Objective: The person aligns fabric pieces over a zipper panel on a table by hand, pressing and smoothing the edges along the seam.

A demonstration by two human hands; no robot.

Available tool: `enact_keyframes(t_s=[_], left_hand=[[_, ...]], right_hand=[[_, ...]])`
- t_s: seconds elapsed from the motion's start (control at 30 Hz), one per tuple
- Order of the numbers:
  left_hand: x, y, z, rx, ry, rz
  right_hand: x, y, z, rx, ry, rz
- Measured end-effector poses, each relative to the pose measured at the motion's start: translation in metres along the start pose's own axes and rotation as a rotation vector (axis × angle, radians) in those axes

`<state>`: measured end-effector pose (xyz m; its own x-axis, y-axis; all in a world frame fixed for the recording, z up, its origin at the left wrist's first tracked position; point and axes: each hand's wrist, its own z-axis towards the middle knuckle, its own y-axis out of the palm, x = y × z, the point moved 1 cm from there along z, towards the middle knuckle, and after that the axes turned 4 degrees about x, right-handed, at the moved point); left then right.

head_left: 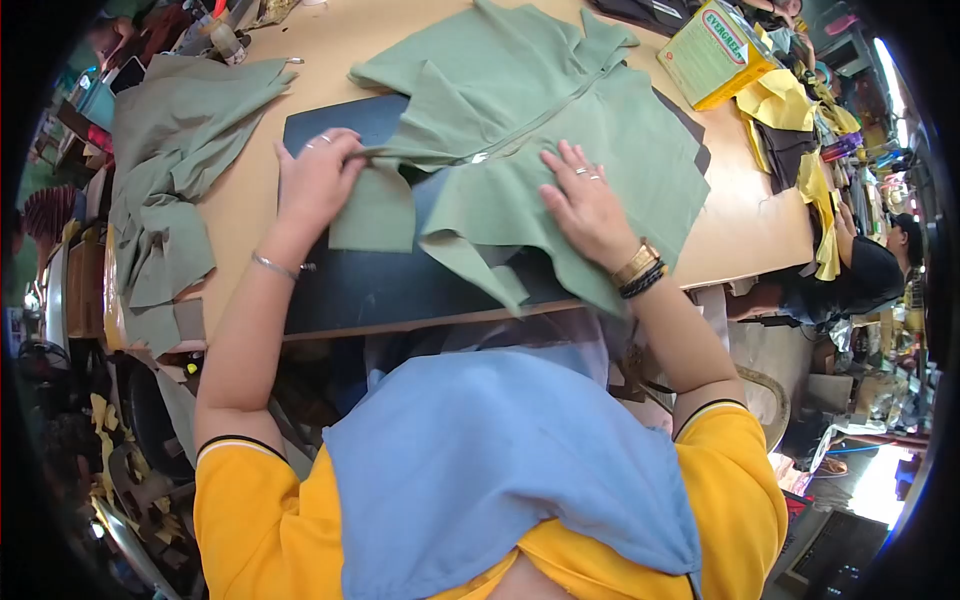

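Observation:
A green garment piece (pixel 500 200) lies spread over a dark board (pixel 345 290) on the table. A zipper-like line (pixel 540 122) runs diagonally across it, with a small pale tab at its lower end. My left hand (pixel 322 175) has its fingers closed on a narrow folded edge at the garment's left side. On the right of the line, my right hand (pixel 590 205) rests flat on the cloth with its fingers stretched out. The garment's lower flaps hang loosely toward the table's front edge, slightly blurred.
More green cloth (pixel 165 180) is draped over the left end of the wooden table (pixel 245 215). A yellow-green tin (pixel 715 55) stands at the back right, with yellow cloth scraps (pixel 780 100) beside it. A bottle (pixel 226 42) is at the back left. Another person (pixel 865 265) is at the right.

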<state>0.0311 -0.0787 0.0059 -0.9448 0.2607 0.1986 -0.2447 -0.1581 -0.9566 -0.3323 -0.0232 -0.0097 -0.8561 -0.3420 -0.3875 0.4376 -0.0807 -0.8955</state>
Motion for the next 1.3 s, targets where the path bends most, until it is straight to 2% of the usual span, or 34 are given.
enact_keyframes(t_s=[0.03, 0.13, 0.2, 0.23, 0.3, 0.33, 0.4, 0.47, 0.5, 0.57, 0.7, 0.87, 0.97, 1.07, 1.2, 1.3], left_hand=[[-0.009, -0.005, 0.006, -0.014, -0.030, 0.081], [-0.047, -0.017, 0.019, -0.025, -0.135, 0.299], [-0.073, -0.023, 0.017, 0.013, -0.226, 0.414], [-0.076, -0.028, 0.012, 0.091, -0.180, 0.424], [-0.064, -0.035, -0.009, 0.248, -0.083, 0.432], [-0.029, -0.056, -0.023, 0.216, -0.016, 0.282], [0.002, -0.064, -0.039, 0.002, 0.015, -0.022], [0.028, -0.055, -0.056, -0.023, 0.096, -0.102], [0.038, -0.048, -0.059, 0.012, 0.123, -0.105], [0.054, -0.035, -0.063, 0.077, 0.178, -0.109], [0.067, -0.017, -0.060, 0.071, 0.162, -0.086], [0.067, -0.034, -0.079, 0.221, 0.173, -0.021], [0.071, -0.042, -0.111, 0.135, 0.106, 0.025], [0.064, -0.038, -0.132, -0.037, -0.052, -0.144], [0.038, -0.034, -0.123, -0.038, -0.192, -0.349], [0.006, -0.041, -0.107, 0.063, -0.334, -0.246]], right_hand=[[-0.023, -0.002, -0.003, -0.012, 0.027, -0.099], [-0.087, -0.001, -0.012, 0.000, -0.096, -0.132], [-0.116, -0.007, -0.012, -0.119, -0.166, 0.044], [-0.126, -0.007, -0.011, -0.176, -0.204, 0.133], [-0.121, -0.005, -0.006, -0.115, -0.277, 0.168], [-0.111, -0.002, 0.001, -0.084, -0.293, 0.197], [-0.094, 0.006, 0.019, 0.051, -0.329, 0.231], [-0.078, 0.018, 0.035, 0.153, -0.358, 0.193], [-0.075, 0.021, 0.039, 0.204, -0.374, 0.173], [-0.075, 0.023, 0.040, 0.169, -0.369, 0.148], [-0.070, 0.028, 0.040, 0.132, -0.366, 0.086], [-0.070, 0.034, 0.031, 0.199, -0.333, 0.049], [-0.075, 0.033, 0.031, 0.206, -0.270, 0.035], [-0.076, 0.037, 0.038, 0.202, -0.232, 0.037], [-0.074, 0.042, 0.050, 0.190, -0.244, 0.011], [-0.066, 0.032, 0.048, 0.143, -0.299, 0.040]])
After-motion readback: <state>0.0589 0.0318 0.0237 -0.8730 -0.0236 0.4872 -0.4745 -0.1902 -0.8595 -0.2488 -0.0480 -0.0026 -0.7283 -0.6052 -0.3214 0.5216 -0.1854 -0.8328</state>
